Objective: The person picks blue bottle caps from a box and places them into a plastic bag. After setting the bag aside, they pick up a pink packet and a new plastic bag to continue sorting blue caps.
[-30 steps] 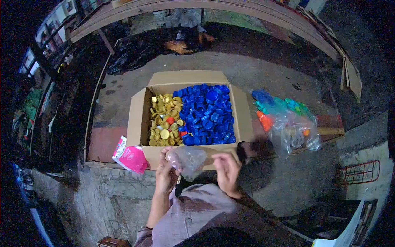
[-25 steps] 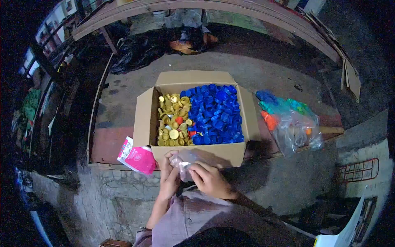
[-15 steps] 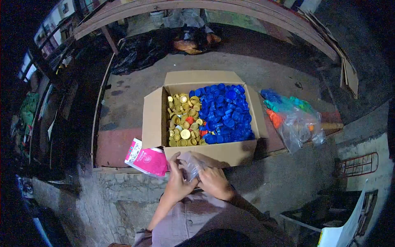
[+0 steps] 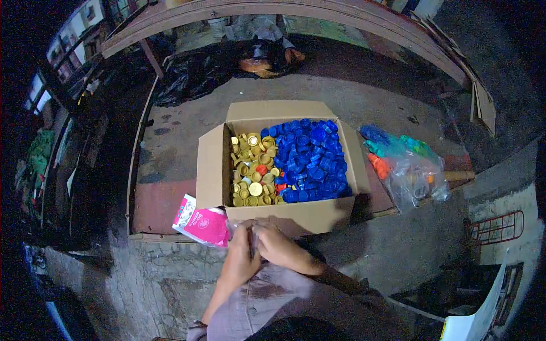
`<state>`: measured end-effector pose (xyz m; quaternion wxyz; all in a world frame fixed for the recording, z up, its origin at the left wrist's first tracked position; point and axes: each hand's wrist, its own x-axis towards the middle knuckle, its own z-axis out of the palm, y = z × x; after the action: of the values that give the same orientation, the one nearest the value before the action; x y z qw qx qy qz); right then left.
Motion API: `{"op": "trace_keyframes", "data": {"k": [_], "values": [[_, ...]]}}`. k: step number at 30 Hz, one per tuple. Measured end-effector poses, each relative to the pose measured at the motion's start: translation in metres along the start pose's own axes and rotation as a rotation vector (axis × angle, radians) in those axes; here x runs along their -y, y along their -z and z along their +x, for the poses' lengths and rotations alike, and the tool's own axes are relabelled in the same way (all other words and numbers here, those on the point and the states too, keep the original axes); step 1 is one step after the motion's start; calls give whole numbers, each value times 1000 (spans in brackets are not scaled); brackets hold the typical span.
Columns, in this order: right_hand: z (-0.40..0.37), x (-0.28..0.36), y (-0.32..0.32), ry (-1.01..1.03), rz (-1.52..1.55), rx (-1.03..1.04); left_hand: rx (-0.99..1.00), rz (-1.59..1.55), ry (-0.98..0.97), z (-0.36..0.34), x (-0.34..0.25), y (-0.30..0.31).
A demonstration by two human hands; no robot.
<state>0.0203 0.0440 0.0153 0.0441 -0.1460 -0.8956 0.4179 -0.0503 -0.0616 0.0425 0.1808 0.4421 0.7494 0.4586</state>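
Just in front of an open cardboard box (image 4: 284, 219), my left hand (image 4: 240, 254) and my right hand (image 4: 280, 248) are closed together on a clear plastic bag (image 4: 253, 237). Most of the bag is hidden by the fingers. Inside the box, gold-yellow bottle caps (image 4: 250, 165) fill the left side, with a few orange ones among them. Blue bottle caps (image 4: 310, 159) are heaped on the right side. Left of my left hand lies a pink and white packet (image 4: 205, 224) in a clear wrapper.
A clear bag of green, orange and blue caps (image 4: 404, 159) lies right of the box on the table (image 4: 170, 142). Black plastic bags (image 4: 196, 74) lie at the back. A wooden beam (image 4: 273, 11) crosses the far side; a red wire rack (image 4: 497, 228) is at right.
My hands have come closer together, and the clear bag is bunched smaller between them. My right hand has shifted left. The box and caps have not moved.
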Motion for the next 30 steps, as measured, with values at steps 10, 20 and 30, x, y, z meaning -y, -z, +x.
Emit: {"op": "trace_keyframes", "data": {"k": [10,20,30], "values": [[2,-11,67,263,193,250,307,13,-132,32,-15,7],[-6,-42,65,146,198,202,369,71,-154,56,-17,-28],[-3,-61,93,255,83,369,403,103,-275,62,-14,-36]]}}
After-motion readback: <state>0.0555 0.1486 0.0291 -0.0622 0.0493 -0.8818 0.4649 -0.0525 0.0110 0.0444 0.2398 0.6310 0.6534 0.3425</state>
